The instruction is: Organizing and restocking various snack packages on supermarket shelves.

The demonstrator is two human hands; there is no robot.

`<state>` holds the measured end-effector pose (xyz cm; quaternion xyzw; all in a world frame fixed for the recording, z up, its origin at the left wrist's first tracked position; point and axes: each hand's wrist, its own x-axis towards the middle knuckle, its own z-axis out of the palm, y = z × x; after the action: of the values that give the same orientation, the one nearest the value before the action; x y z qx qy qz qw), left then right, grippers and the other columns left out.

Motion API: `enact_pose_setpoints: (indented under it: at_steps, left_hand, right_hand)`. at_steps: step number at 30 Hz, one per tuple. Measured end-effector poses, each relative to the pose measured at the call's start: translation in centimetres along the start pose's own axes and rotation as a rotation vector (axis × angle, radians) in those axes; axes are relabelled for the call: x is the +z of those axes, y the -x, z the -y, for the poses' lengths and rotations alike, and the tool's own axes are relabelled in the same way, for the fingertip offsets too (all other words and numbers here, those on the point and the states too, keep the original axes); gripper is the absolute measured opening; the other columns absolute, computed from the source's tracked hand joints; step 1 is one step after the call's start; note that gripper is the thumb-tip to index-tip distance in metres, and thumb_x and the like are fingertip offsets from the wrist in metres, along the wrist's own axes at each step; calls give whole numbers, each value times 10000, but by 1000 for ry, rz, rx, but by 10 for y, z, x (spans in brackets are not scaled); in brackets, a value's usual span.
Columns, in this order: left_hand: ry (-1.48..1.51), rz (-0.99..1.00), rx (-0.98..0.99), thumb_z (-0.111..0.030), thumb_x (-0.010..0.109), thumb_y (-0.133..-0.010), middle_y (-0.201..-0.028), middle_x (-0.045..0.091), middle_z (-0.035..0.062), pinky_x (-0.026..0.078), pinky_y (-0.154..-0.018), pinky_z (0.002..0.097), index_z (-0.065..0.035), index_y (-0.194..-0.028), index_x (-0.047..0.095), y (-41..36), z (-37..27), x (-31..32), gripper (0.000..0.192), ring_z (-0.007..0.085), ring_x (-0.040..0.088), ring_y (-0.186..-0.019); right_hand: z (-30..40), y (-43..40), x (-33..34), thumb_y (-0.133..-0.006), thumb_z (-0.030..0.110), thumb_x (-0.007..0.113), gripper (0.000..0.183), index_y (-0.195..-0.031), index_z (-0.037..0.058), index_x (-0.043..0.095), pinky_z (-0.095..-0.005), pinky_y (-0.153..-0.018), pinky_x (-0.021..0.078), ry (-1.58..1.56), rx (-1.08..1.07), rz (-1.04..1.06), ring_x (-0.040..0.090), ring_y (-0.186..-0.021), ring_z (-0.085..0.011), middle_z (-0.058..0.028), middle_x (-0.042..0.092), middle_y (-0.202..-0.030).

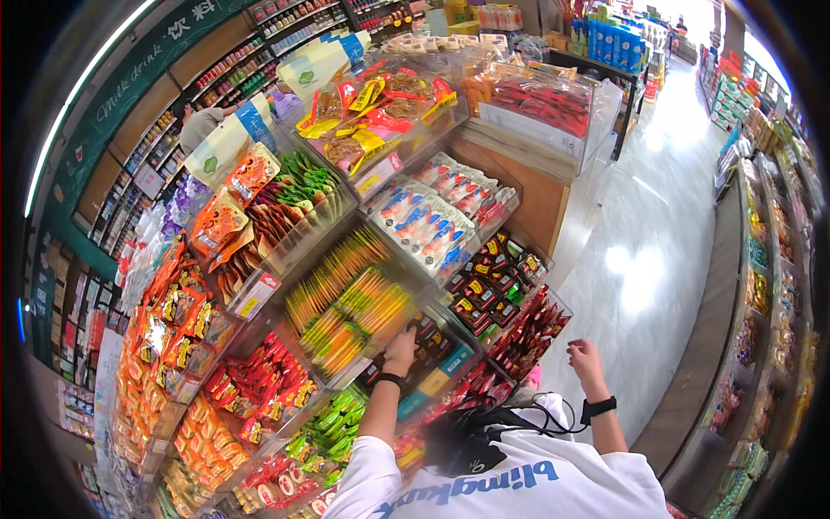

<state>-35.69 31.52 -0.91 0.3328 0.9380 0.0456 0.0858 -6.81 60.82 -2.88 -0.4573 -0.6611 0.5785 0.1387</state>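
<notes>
My left hand (400, 355), a black band on its wrist, reaches into a bin of dark-wrapped snack packets (436, 340). Its fingertips are at the packets near the bin's edge, and whether they grip one is hidden. Just beyond that hand stand tight rows of yellow-green snack packets (353, 301) in a clear bin. My right hand (585, 359), also with a black wristband, hangs over the aisle with loosely bent fingers and nothing visible in it. Nearest to it is a bin of dark red packets (533, 331). Black-and-red wrapped pieces (496, 279) fill the bin behind.
White, red and blue packets (421, 224) lie in a higher bin. Red (262, 376), green (331, 422) and orange packets (207, 428) fill bins on the left. A tiled aisle (639, 259) runs between this display and shelves (755, 272) on the right. Another person (201, 130) stands by the far-left shelves.
</notes>
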Motion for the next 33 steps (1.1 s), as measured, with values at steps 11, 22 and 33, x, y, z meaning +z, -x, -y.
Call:
enact_pose_setpoints:
  at_steps: [11,22,33]
  left_hand:
    - [-155,16,-159,-51,541,-777,-1331,270,157,405,-895,411,5,-1199,364,-1,5,21,461,337,394,-1118]
    - [109,-201,-21,-167,519,-779,-1049,525,207,444,-739,404,-70,-1117,474,13,-24,-35,355,343,561,-824]
    - [699,53,-100,-183,502,-817,-920,582,163,452,-716,353,-43,-1013,516,48,-142,-28,242,294,564,-859]
  right_hand:
    - [74,4,28,-750,106,514,160,-874,15,556,-333,-660,455,359,-381,65,585,-753,-290,-153,603,-809]
    - [85,-74,46,-732,21,517,160,-884,13,567,-284,-609,458,327,-535,410,597,-697,-205,-123,608,-769]
    - [87,-139,106,-797,129,556,198,-910,-28,600,-234,-508,474,63,16,963,553,-534,-102,-47,589,-681]
